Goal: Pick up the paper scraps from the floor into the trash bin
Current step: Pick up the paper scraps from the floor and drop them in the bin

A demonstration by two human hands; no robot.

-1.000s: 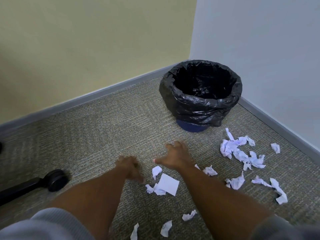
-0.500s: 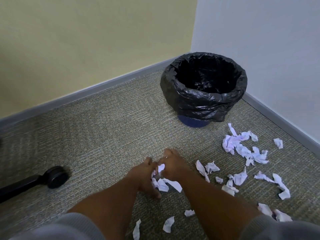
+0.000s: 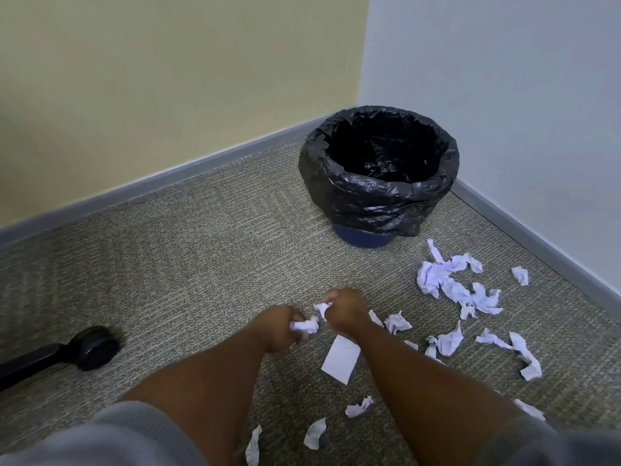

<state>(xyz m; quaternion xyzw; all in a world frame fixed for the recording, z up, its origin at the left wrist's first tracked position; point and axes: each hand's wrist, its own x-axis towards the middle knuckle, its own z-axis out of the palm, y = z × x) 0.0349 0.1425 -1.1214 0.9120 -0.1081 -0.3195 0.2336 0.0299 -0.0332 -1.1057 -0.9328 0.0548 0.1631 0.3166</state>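
Observation:
My left hand (image 3: 277, 326) is closed around a crumpled white paper scrap (image 3: 305, 325). My right hand (image 3: 344, 307) sits just beside it, closed on another small scrap (image 3: 321, 307). Both hover low over the carpet. A flat white paper square (image 3: 340, 358) lies below them, between my forearms. Several crumpled scraps (image 3: 453, 284) are scattered to the right, and a few more (image 3: 358, 408) lie near my arms. The trash bin (image 3: 379, 203), lined with a black bag, stands in the corner beyond my hands.
A black chair caster and leg (image 3: 90, 346) rest on the carpet at the left. Grey baseboards (image 3: 201, 163) run along the yellow wall and the white wall, meeting behind the bin.
My hands came together over the scraps, closed on crumpled pieces and lifted slightly. The flat paper square now lies uncovered on the carpet.

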